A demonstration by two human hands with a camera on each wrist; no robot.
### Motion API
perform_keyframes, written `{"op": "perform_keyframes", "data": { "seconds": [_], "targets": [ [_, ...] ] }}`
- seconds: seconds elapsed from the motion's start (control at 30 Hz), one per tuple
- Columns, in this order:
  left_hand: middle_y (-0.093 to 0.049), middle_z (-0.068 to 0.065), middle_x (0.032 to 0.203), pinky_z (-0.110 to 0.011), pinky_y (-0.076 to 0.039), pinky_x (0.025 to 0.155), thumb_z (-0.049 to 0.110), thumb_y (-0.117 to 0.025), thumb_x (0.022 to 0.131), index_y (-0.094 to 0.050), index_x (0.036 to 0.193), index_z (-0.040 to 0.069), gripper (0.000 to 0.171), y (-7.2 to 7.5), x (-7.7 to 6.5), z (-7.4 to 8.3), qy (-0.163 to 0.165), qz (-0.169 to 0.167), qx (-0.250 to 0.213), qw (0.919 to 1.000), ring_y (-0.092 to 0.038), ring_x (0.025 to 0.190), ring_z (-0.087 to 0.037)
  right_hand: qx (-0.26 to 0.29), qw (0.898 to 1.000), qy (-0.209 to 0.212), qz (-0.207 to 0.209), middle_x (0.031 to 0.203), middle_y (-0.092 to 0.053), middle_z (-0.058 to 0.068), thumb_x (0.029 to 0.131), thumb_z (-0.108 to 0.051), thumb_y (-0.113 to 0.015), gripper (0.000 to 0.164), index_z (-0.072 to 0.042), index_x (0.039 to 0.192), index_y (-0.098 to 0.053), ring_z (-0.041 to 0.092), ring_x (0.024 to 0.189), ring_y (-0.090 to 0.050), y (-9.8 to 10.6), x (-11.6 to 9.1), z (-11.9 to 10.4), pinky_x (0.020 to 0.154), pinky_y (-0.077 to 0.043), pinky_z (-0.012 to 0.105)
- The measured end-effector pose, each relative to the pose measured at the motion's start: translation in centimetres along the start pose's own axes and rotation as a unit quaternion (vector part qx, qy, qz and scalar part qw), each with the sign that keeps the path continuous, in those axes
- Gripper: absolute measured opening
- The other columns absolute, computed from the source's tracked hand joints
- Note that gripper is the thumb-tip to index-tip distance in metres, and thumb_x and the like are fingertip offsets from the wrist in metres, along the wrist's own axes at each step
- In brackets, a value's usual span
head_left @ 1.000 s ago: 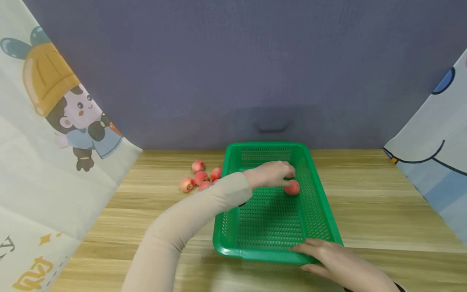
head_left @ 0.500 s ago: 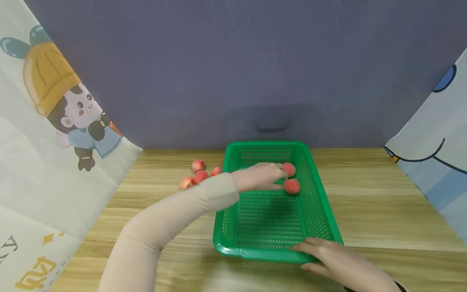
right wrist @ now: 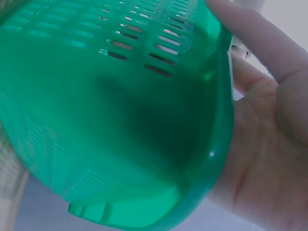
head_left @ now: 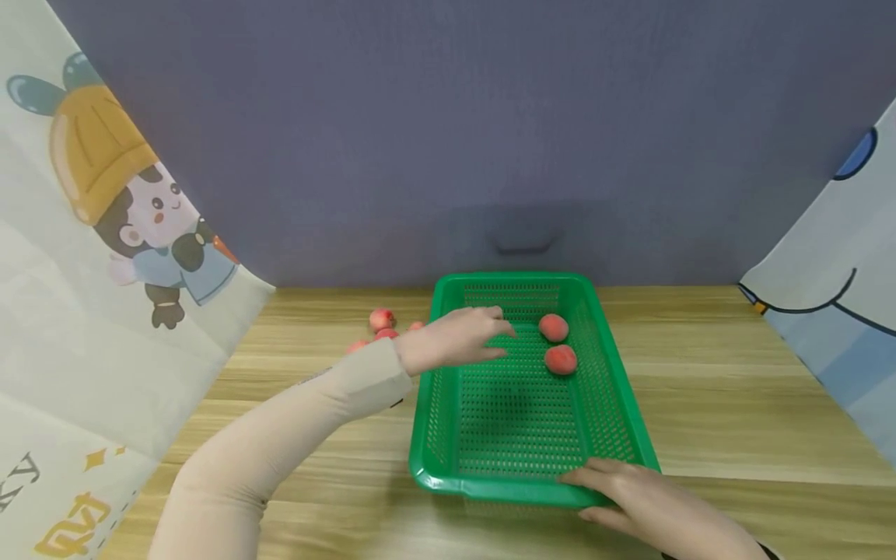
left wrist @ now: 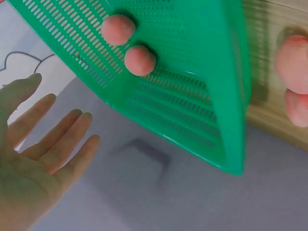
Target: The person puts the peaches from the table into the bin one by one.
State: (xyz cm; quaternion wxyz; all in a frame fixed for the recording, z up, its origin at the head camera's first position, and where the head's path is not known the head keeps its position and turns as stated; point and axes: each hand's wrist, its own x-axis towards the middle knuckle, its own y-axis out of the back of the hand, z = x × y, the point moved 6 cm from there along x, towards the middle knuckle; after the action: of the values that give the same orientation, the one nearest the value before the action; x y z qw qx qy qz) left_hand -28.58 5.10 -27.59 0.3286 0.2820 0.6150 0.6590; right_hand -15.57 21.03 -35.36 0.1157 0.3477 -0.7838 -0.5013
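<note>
Two reddish peaches lie close together near the right wall inside a green perforated plastic basket. Above the basket's left side hangs my left hand, its fingers extended and nothing in it. The left wrist view shows the bare palm and spread fingers of that left hand, apart from the peaches. My right hand holds the basket's near right corner, fingers over the rim and thumb outside. In the right wrist view the rim runs along the palm.
More peaches sit on the wooden table left of the basket, partly hidden behind my left forearm. A dark grey-purple panel stands behind the table. Cartoon-printed sheets hang at both sides.
My left hand has let go of a peach in the basket and moved left, away from both peaches. The right hand has stayed at the basket's corner.
</note>
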Motion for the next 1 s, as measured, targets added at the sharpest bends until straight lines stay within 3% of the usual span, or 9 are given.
{"op": "perform_keyframes", "data": {
  "seconds": [0.43,0.7,1.0],
  "targets": [
    [-0.055,-0.004,0.104,-0.020,-0.046,0.072,0.020,-0.061,0.083,-0.060,0.111,0.008,0.030,0.4,-4.7,-2.7,0.021,0.064,-0.041,0.9969,-0.055,0.086,-0.013,0.009,1.000,-0.012,0.003,0.115,-0.056,0.005,0.082,-0.047,-0.053,0.040,-0.027,0.117,-0.055,0.035,0.104,-0.052,-1.3,-0.3,-1.3,0.076,-0.046,0.046],
    [-0.057,-0.009,0.100,-0.022,-0.048,0.066,0.014,-0.064,0.081,-0.062,0.107,0.004,0.027,0.4,-7.3,-4.2,0.013,0.134,-0.057,0.9892,-0.058,0.081,-0.016,0.016,1.000,-0.013,0.007,0.115,-0.056,0.005,0.082,-0.048,-0.051,0.041,-0.027,0.117,-0.055,0.035,0.104,-0.052,-2.2,-0.5,-2.2,0.076,-0.046,0.045],
    [-0.058,-0.013,0.101,-0.031,-0.048,0.078,0.009,-0.064,0.080,-0.062,0.103,0.000,0.025,-0.3,-9.8,-5.7,0.021,0.175,-0.074,0.9816,-0.057,0.092,-0.024,0.021,1.000,-0.018,0.011,0.115,-0.056,0.004,0.082,-0.050,-0.050,0.041,-0.029,0.117,-0.054,0.034,0.104,-0.052,-3.1,-0.6,-3.1,0.076,-0.046,0.045]
  ]
}}
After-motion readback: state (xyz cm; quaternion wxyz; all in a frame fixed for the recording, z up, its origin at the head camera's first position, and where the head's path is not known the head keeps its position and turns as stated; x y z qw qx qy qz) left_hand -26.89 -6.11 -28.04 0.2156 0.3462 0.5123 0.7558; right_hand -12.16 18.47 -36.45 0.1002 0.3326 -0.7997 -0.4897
